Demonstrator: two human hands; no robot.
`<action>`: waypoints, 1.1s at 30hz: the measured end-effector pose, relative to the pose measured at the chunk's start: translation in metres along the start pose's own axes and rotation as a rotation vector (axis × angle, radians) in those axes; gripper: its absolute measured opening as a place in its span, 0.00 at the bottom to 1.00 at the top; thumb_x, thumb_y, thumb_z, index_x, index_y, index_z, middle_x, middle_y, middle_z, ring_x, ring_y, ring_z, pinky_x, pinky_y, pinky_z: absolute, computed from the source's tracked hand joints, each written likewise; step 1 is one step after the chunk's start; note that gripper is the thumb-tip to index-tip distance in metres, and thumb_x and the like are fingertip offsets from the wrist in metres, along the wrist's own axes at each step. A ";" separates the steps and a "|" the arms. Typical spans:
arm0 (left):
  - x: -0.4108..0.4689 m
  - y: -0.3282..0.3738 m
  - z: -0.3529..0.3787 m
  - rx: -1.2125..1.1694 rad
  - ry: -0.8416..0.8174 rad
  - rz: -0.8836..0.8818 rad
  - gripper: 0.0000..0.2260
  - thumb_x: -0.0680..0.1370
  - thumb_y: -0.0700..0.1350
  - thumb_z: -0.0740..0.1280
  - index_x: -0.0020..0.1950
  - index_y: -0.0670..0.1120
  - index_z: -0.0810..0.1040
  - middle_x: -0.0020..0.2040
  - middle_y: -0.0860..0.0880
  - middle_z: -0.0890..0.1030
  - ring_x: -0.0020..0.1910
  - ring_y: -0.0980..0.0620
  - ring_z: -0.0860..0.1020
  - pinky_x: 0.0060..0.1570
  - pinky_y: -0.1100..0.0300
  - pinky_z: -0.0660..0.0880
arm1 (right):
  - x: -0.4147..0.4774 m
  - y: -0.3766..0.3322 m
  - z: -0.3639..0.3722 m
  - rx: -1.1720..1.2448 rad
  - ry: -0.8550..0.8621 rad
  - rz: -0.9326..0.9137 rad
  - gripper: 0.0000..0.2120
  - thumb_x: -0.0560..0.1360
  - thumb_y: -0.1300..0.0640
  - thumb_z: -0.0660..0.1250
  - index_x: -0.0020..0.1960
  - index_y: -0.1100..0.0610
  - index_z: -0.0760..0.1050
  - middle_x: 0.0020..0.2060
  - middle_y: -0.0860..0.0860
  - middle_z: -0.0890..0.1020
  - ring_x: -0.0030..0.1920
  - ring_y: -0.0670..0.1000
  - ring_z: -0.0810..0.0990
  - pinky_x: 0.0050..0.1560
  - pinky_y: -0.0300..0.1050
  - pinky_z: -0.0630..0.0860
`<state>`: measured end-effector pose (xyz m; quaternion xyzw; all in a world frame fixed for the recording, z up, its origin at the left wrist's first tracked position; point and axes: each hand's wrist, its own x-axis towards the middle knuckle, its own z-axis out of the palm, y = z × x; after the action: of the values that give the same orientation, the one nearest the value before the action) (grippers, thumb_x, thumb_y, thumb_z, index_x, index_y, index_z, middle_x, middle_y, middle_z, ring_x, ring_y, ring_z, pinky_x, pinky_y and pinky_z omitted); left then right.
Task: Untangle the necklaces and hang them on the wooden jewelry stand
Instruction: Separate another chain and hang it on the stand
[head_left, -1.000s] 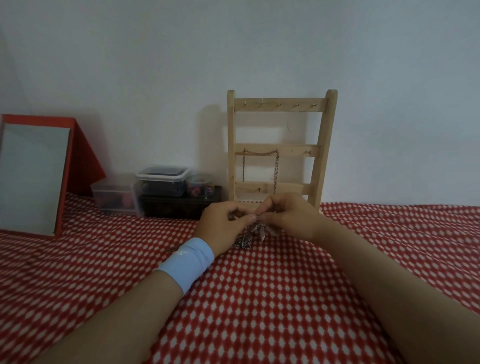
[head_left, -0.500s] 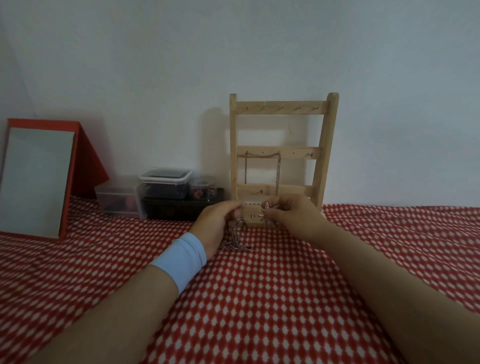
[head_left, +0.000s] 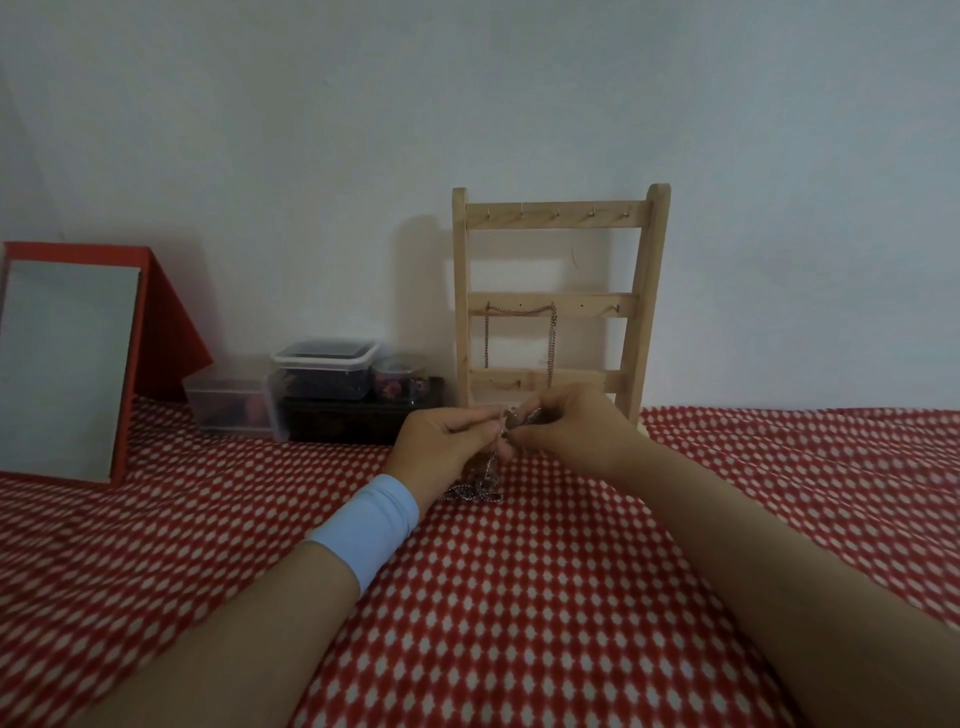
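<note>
Pinching tangled necklaces (head_left: 480, 480) between both hands, left hand (head_left: 441, 441), right hand (head_left: 571, 428), just before wooden stand (head_left: 644, 312)

- My hands rest over a matt red cloth with white dots (head_left: 519, 597).
- The pale wooden jewelry stand (head_left: 558, 304) looks unvarnished, with small metal hooks.
- The tangled metal chain necklaces (head_left: 480, 488) glint dully.
- A soft light-blue fabric wristband (head_left: 371, 525) circles my left wrist.
- The clear plastic boxes (head_left: 322, 369) look smooth.
</note>
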<state>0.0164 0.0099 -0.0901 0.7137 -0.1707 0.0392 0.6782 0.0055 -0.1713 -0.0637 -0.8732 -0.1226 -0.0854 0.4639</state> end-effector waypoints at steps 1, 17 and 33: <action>-0.001 0.000 0.000 0.009 -0.006 0.008 0.08 0.78 0.37 0.69 0.55 0.46 0.83 0.38 0.46 0.86 0.40 0.55 0.84 0.49 0.64 0.80 | -0.001 -0.001 0.000 -0.001 -0.020 -0.004 0.02 0.76 0.58 0.74 0.47 0.55 0.85 0.40 0.48 0.88 0.42 0.45 0.86 0.48 0.40 0.83; 0.001 -0.012 0.004 0.486 0.065 0.271 0.07 0.72 0.46 0.76 0.36 0.56 0.83 0.37 0.58 0.79 0.38 0.59 0.79 0.42 0.64 0.75 | -0.002 -0.012 0.000 0.126 -0.030 0.208 0.20 0.72 0.41 0.75 0.47 0.58 0.85 0.41 0.52 0.88 0.40 0.49 0.87 0.44 0.43 0.85; 0.000 -0.006 0.000 0.579 0.012 0.345 0.19 0.71 0.45 0.76 0.56 0.64 0.78 0.39 0.59 0.81 0.41 0.62 0.79 0.44 0.73 0.74 | -0.005 -0.009 0.004 0.224 0.028 0.234 0.06 0.78 0.55 0.70 0.47 0.54 0.85 0.44 0.51 0.87 0.46 0.53 0.87 0.44 0.43 0.81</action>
<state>0.0177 0.0097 -0.0957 0.8372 -0.2666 0.2047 0.4315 -0.0019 -0.1638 -0.0597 -0.8230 -0.0224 -0.0289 0.5669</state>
